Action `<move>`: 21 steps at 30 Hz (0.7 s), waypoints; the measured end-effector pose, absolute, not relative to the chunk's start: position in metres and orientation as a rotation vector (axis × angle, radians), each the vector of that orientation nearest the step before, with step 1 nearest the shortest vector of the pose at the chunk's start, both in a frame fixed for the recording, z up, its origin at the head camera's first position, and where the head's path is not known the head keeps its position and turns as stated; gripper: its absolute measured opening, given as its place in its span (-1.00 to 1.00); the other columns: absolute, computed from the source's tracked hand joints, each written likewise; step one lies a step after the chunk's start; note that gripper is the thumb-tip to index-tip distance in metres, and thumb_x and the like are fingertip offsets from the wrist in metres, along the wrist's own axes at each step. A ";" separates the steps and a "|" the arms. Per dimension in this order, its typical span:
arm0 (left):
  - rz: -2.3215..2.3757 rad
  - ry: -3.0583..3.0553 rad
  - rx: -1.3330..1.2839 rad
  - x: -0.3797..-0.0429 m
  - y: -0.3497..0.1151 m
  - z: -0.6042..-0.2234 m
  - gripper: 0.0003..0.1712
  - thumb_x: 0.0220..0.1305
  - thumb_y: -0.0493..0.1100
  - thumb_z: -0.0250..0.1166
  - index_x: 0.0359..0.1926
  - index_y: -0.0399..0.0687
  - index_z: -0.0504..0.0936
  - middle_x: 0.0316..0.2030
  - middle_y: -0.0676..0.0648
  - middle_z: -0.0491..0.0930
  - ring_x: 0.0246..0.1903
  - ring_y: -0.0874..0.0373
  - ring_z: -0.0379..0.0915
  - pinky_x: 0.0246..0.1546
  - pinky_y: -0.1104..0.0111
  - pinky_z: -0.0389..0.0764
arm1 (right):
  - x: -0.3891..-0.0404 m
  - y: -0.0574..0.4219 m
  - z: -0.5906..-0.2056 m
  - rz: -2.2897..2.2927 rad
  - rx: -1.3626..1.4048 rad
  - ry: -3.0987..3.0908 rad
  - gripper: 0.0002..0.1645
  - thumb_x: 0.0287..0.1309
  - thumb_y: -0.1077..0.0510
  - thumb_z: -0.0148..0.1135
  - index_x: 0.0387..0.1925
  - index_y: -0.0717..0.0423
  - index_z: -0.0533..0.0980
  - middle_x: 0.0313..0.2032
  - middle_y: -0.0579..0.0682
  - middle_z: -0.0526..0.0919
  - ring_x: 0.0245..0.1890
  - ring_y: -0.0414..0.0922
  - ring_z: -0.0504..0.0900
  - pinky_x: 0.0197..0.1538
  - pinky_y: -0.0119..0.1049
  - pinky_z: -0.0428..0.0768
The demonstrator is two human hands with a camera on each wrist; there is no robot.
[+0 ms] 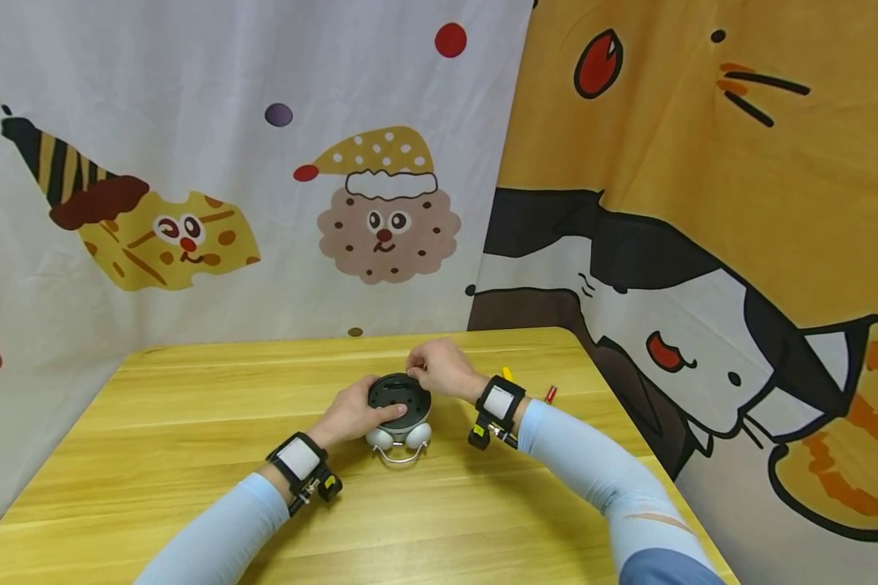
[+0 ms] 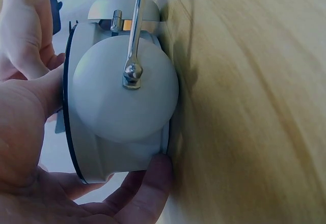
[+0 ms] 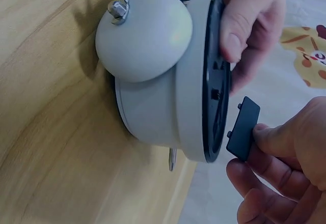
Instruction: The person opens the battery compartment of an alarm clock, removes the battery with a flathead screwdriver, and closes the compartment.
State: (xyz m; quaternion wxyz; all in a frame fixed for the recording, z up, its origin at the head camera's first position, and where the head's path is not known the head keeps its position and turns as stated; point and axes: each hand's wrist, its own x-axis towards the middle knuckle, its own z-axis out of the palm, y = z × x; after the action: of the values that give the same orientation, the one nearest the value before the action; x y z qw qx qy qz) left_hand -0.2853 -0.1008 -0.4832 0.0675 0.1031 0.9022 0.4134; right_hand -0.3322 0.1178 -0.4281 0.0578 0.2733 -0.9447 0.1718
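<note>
A white twin-bell alarm clock (image 1: 389, 392) lies face down on the table, its black back up and its bells and wire handle toward me. My left hand (image 1: 353, 413) grips its left side, thumb on the back and fingers around the white casing (image 2: 130, 155). My right hand (image 1: 442, 370) is at the clock's upper right edge. In the right wrist view it pinches a small black battery cover (image 3: 243, 130) with two little tabs, held just off the clock's back. One metal leg (image 3: 172, 159) sticks out of the casing.
Beyond my right wrist lie a small yellow object (image 1: 507, 374) and a small red object (image 1: 551, 395), both partly hidden by the arm. The wooden table (image 1: 212, 406) ends at a cartoon-printed curtain (image 1: 278, 244) behind and to the right.
</note>
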 end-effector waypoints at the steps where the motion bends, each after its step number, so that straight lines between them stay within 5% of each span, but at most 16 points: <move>1: 1.245 2.719 0.312 -0.285 -0.101 -0.483 -0.08 0.36 0.27 0.59 0.45 -0.26 0.56 0.27 -0.31 0.75 0.18 -0.14 0.71 0.21 -0.08 0.72 | -0.332 0.116 -0.429 0.505 0.836 -2.866 -0.90 0.51 0.10 0.48 -0.19 -0.07 0.85 -0.25 -0.13 0.89 -0.30 -0.22 0.70 -0.24 -0.38 0.61; 21: 1.266 2.698 0.325 -0.283 -0.101 -0.480 -0.13 0.39 0.25 0.58 0.43 -0.25 0.57 0.24 -0.29 0.76 0.12 -0.09 0.70 0.17 -0.05 0.72 | -0.341 0.100 -0.441 0.409 0.929 -2.893 -0.87 0.56 0.07 0.43 -0.15 -0.11 0.84 -0.18 -0.14 0.91 -0.19 -0.17 0.79 -0.13 -0.32 0.72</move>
State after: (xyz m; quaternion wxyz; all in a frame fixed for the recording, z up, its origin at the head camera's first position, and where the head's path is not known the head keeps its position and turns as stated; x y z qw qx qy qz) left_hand -0.2828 -0.1010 -0.4797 0.0717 0.1083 0.8976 0.4213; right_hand -0.3409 0.1002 -0.4414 0.0377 0.3029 -0.9429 0.1334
